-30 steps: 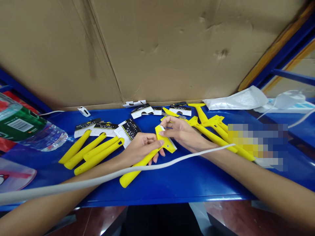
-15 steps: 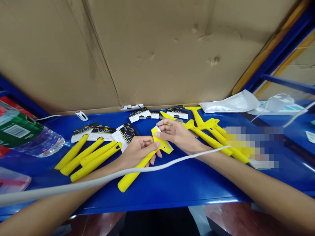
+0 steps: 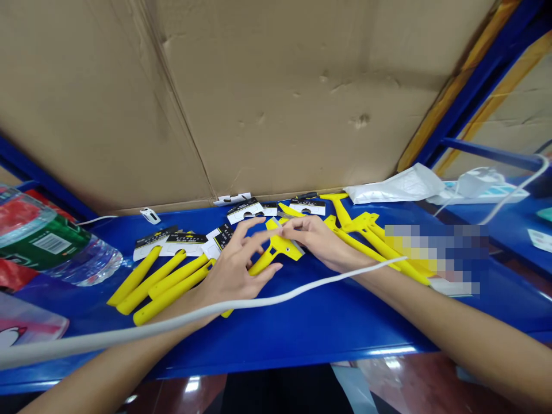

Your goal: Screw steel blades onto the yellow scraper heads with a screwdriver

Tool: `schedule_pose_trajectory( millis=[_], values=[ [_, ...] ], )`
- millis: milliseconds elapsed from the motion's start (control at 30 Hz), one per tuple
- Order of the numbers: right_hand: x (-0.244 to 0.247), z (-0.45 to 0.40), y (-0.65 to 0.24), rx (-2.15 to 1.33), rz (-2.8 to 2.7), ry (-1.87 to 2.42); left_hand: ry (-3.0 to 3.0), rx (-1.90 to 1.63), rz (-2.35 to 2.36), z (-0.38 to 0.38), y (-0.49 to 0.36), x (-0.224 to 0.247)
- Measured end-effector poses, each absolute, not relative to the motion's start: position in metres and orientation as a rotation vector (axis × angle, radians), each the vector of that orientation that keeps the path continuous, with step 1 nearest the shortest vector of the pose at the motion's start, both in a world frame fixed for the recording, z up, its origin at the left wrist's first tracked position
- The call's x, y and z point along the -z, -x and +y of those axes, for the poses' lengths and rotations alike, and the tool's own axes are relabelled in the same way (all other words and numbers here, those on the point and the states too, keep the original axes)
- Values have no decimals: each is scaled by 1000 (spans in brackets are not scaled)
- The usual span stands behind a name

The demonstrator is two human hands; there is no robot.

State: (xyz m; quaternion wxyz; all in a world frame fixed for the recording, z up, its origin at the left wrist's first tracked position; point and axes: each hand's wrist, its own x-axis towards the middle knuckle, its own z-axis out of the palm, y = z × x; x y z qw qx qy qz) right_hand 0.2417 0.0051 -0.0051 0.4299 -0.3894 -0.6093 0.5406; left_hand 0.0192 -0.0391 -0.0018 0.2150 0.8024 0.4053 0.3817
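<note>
Right hand pinching the head of a yellow plastic scraper on the blue metal tabletop, left hand spread wide over the handle; that open hand now needs closing around it.

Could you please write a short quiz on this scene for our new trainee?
1. True or false: the water bottle lies on its side.
2. What does the right hand pinch? A) the yellow scraper B) a white card C) a white cord
3. How many loose yellow handles lie to the left of the left hand?

Key: 1 true; 2 A; 3 four.
</note>
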Motion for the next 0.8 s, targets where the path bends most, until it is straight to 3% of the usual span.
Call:
schedule_pose_trajectory(
  millis=[433, 500, 667, 800],
  values=[
    [6, 7, -239, -1515, -1462, 947, -2975, -526, 1163, -54, -12, 3],
    [5, 9, -241, -1368, -1542, 944, -2963, -566, 1119, -50, -10, 3],
    [1, 24, -258, -479, -1847, 1031, -2215, -1236, 1037, -30, -11, 0],
    [9, 39, -275, -195, -2165, 1083, -1540, -1288, 969, -19, -12, -10]
  ],
)
